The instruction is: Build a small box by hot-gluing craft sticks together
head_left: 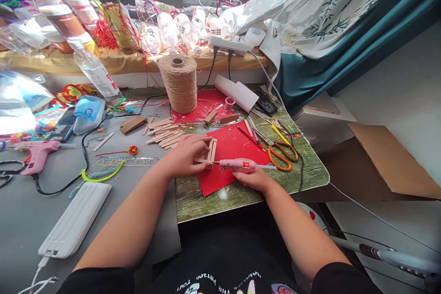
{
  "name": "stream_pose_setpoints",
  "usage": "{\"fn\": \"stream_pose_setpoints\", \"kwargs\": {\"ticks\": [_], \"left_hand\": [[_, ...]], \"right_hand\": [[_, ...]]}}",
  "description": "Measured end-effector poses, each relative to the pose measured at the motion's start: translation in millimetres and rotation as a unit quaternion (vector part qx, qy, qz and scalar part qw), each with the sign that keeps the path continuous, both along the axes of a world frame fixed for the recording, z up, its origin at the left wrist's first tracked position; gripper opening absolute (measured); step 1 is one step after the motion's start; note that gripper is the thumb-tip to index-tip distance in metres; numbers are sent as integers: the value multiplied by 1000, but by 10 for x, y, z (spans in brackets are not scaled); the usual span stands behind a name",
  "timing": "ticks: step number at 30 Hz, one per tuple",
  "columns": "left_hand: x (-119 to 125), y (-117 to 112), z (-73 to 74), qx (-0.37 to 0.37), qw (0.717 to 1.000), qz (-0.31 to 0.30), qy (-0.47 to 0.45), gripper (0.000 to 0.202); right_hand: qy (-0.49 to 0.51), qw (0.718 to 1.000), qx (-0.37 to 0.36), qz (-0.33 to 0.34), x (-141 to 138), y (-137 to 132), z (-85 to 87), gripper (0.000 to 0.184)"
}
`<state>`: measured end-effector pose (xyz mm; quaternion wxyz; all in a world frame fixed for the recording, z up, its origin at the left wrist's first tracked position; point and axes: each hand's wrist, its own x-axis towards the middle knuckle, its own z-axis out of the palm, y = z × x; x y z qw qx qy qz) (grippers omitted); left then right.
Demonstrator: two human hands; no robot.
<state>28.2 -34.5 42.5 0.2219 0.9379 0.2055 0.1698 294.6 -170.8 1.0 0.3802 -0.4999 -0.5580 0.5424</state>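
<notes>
Fingers of the person's left hand grasp a small stick frame above a red sheet on the green counter in the head view, while the right hand is wrapped around a pink glue gun, its nozzle at the frame's near side, though contact is hard to tell. Beyond the left hand lies a pile of loose wooden sticks, with a twine spool standing upright behind it. Orange-handled scissors lie just right of the glue gun, and a second glue gun rests far left.
</notes>
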Motion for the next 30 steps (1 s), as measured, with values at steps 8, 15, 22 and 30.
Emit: {"fn": "stream_pose_setpoints", "kwargs": {"ticks": [8,15,22,30], "left_hand": [[-15,-7,22,-2,1000,-2,-1,27],[-5,-8,26,-3,1000,-2,0,26],[-5,-14,21,-6,1000,2,-3,25],[-4,-4,3,-3,1000,3,-8,24]], "right_hand": [[4,999,31,41,34,44,-17,40],[-13,999,22,32,56,46,-9,39],[8,1000,-11,24,76,56,-80,36],[8,997,-73,30,103,67,-98,46]]}}
